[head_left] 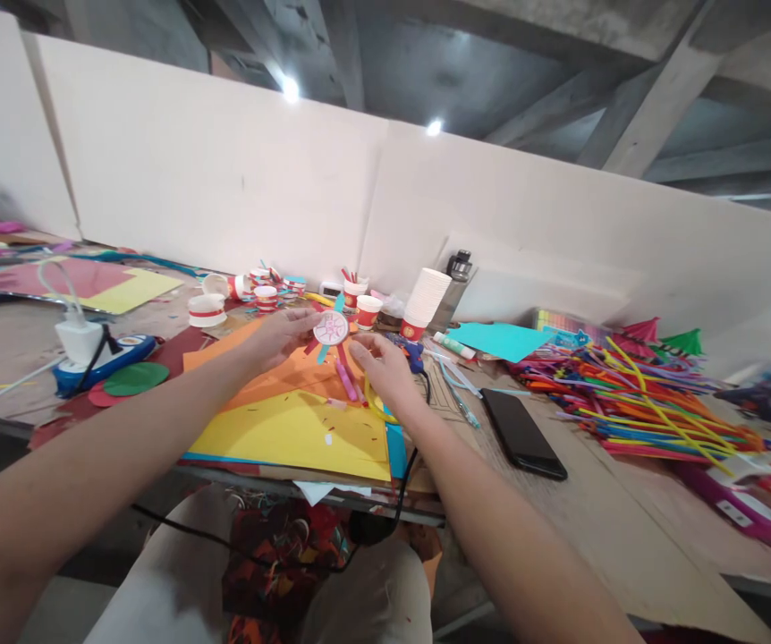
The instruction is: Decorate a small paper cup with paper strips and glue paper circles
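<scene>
Round white pink-patterned disc (330, 328): above flat orange paper (284, 380), coloured strips (340, 303) radiating
Left hand (283, 336): fingers pinching disc's edge; best kept light
Right hand (384, 367): fingers curled beside it, grip unclear; avoid bending strips

White disc (330, 328), pink pattern; yellow sheet (284, 436).

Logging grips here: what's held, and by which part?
The left hand holds a round white pink-patterned paper piece by its left edge; the right hand may touch it.
</scene>
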The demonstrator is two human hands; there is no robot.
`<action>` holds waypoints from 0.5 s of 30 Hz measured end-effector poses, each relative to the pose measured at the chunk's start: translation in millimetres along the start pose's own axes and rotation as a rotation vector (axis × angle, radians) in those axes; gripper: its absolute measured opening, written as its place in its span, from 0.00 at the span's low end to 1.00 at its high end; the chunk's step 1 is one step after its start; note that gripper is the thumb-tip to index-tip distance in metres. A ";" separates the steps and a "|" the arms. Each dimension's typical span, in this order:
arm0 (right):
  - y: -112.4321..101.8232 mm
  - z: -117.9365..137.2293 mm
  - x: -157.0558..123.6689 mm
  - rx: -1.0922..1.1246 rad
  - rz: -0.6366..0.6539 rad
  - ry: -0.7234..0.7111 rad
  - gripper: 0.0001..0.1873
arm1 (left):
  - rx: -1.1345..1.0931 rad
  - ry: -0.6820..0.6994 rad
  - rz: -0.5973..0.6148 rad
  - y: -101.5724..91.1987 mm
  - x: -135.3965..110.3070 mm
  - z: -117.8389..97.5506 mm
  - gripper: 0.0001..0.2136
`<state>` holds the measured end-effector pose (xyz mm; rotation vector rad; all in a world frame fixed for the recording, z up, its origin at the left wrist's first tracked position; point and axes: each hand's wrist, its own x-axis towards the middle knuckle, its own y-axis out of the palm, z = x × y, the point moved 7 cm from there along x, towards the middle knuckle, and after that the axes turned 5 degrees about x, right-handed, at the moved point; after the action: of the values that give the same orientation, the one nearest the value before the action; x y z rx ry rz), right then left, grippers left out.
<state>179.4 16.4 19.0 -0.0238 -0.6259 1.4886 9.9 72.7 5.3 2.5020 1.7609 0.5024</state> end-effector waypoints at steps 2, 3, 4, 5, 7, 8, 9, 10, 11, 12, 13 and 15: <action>2.8 -7.2 1.4 0.150 0.010 0.071 0.17 | 0.034 -0.024 0.017 5.7 -1.3 3.9 0.16; 4.9 -9.7 1.5 0.207 0.021 0.093 0.17 | 0.047 -0.027 0.014 7.6 -1.6 5.3 0.16; 7.0 -12.0 1.4 0.250 0.031 0.111 0.17 | 0.057 -0.023 0.005 8.7 -1.7 6.3 0.17; 9.0 -14.1 1.2 0.283 0.039 0.127 0.17 | 0.064 -0.015 -0.007 9.3 -1.6 6.8 0.17; 11.1 -19.0 0.9 0.318 0.032 0.165 0.16 | 0.081 0.008 -0.030 9.3 -1.2 7.3 0.18; 11.0 -21.5 0.8 0.326 0.016 0.185 0.16 | 0.095 0.020 -0.041 9.0 -1.0 7.1 0.18; 10.7 -23.4 0.8 0.335 -0.002 0.201 0.17 | 0.116 0.033 -0.054 8.4 -1.0 6.6 0.18; 10.2 -24.7 0.7 0.348 -0.018 0.212 0.17 | 0.144 0.047 -0.070 7.6 -1.3 5.8 0.19; 9.9 -25.4 0.6 0.369 -0.029 0.220 0.17 | 0.177 0.064 -0.089 6.8 -1.9 4.4 0.19; 9.5 -25.6 0.5 0.395 -0.039 0.225 0.17 | 0.212 0.081 -0.114 5.8 -2.8 2.7 0.19; 8.8 -25.7 0.3 0.424 -0.051 0.230 0.16 | 0.251 0.101 -0.140 5.0 -4.1 0.7 0.19; 6.2 -26.1 0.0 0.465 -0.083 0.238 0.16 | 0.345 0.147 -0.163 6.7 -7.2 -3.7 0.20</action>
<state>184.2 26.4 -5.4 0.1805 -0.0801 1.4918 12.8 63.1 8.6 2.5552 2.2593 0.4124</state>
